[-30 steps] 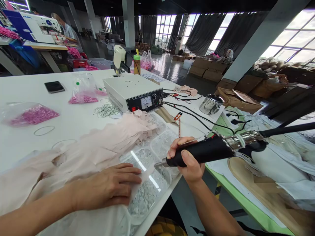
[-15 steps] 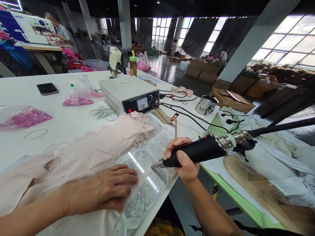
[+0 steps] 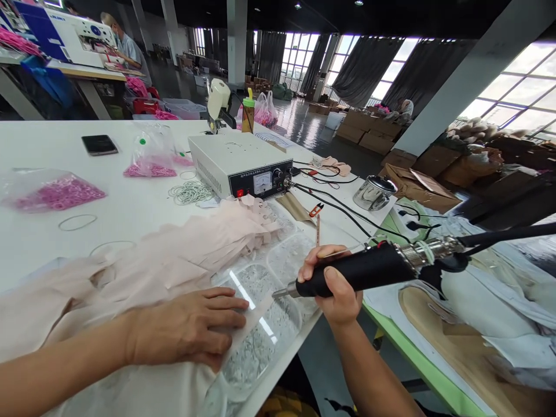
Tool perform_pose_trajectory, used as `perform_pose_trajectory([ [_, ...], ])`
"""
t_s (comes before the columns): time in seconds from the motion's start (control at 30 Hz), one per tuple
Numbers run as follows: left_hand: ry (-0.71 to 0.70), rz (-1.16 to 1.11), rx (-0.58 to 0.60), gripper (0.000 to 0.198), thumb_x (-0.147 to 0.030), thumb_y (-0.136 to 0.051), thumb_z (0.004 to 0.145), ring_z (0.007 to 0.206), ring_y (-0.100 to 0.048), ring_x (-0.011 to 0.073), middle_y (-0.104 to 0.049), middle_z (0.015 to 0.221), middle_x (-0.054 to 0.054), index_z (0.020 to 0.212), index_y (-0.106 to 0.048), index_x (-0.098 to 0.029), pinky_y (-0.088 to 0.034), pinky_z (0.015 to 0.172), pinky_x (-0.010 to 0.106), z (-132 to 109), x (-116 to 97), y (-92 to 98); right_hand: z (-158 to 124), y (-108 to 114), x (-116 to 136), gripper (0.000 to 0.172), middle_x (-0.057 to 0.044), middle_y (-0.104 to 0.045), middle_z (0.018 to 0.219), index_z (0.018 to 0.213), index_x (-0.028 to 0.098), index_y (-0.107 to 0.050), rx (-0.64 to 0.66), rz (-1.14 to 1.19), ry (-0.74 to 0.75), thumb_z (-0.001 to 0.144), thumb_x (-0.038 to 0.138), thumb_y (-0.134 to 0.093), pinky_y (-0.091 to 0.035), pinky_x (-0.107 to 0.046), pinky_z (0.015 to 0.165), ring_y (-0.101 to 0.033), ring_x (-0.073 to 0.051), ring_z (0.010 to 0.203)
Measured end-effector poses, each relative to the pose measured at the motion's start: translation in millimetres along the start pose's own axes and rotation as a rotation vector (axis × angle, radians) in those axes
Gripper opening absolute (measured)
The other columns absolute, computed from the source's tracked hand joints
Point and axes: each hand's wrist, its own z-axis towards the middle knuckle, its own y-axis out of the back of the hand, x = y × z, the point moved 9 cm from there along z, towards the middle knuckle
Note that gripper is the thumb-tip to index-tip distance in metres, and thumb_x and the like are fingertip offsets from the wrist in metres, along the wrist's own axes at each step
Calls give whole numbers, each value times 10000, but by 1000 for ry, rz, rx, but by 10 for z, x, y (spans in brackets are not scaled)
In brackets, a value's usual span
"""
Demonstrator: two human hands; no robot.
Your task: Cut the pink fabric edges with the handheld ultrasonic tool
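My right hand (image 3: 336, 289) is wrapped round a black ultrasonic cutter (image 3: 360, 269), its cable running off to the right. The cutter's narrow metal tip (image 3: 284, 291) points left and meets the edge of a pale pink fabric strip on a clear plastic template (image 3: 252, 353). Fingers extended, my left hand (image 3: 191, 327) lies flat on the pale pink fabric (image 3: 174, 249), to the left of the tip. Part of the fabric and template is hidden under that hand. More of the fabric is heaped in loose layers behind it.
A control box (image 3: 238, 162) with a dial and lit red switch stands behind the fabric. Around it are bags of pink bands (image 3: 61, 194), a phone (image 3: 99, 145), orange snips (image 3: 317, 209), a metal cup (image 3: 374, 193) and black cables. Another person (image 3: 130, 52) sits at a sewing machine, far left.
The view has turned slightly left, so the scene sits farther right. My left hand stays flat on the fabric, and the cutter tip remains at the strip with little visible movement.
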Motion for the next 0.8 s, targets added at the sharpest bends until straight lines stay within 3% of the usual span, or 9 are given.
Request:
perform_pose_trajectory([
  [0.27, 16, -50, 72, 92, -298, -771, 879, 1402, -450, 209, -569, 1448, -12, 837, -702, -253, -272, 1225, 294, 32, 92, -60, 11, -16, -14, 172, 13, -616, 787, 896, 242, -602, 6, 10, 7, 829, 379, -681, -544, -294, 502, -571, -118, 537],
  [0.57, 1, 47, 231, 198, -387, -731, 903, 1416, -418, 276, -546, 1469, 25, 799, -656, -236, -292, 1219, 374, 80, 109, -152, 18, 18, -27, 148, 4, -627, 804, 911, 236, -616, 29, 18, 7, 838, 353, -671, -554, -295, 510, -590, -121, 546],
  [0.8, -40, 121, 175, 239, -403, -725, 909, 1394, -467, 255, -575, 1449, 21, 780, -627, -228, -215, 1238, 331, 60, 73, -113, 16, -1, -24, 141, 7, -625, 810, 921, 235, -622, 29, 18, 13, 842, 344, -666, -547, -283, 516, -593, -116, 556],
])
